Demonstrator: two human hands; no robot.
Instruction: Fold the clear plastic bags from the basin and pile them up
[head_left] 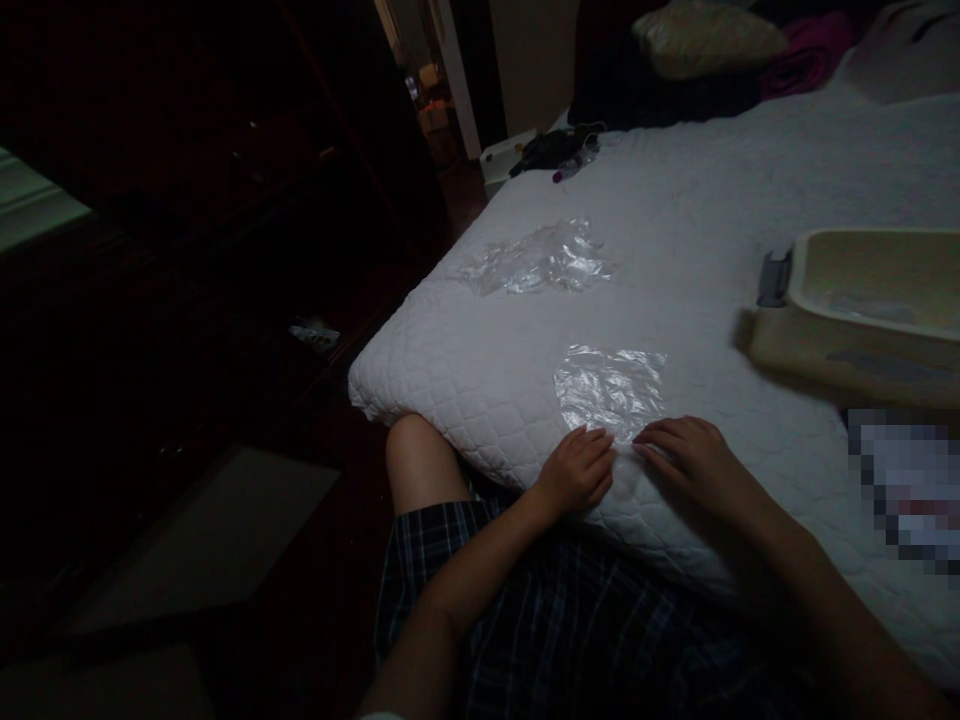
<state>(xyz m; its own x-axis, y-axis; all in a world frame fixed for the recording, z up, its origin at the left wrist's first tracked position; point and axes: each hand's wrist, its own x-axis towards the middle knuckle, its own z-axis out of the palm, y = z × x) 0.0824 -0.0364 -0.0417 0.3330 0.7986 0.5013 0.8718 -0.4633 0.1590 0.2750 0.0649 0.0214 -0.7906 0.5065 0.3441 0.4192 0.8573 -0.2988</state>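
Touching near edge of smoothed-out clear plastic sheet point(611, 385) with fingertips of left hand point(581, 467) and right hand point(690, 455), sheet lying flat on bed point(480, 370) close to its near edge. Bending fingers on both hands, side by side with small gap between; cannot tell if pinching or just pressing. Note also crumpled clear plastic point(551, 260) farther in on bed, toward its far-left edge. Note beige bin point(862, 345) with gray latch point(773, 279) over right part of bed, looking blurred at its near-left corner. Add light-colored pillow point(709, 40) and magenta fabric point(806, 55) at far end of bed.
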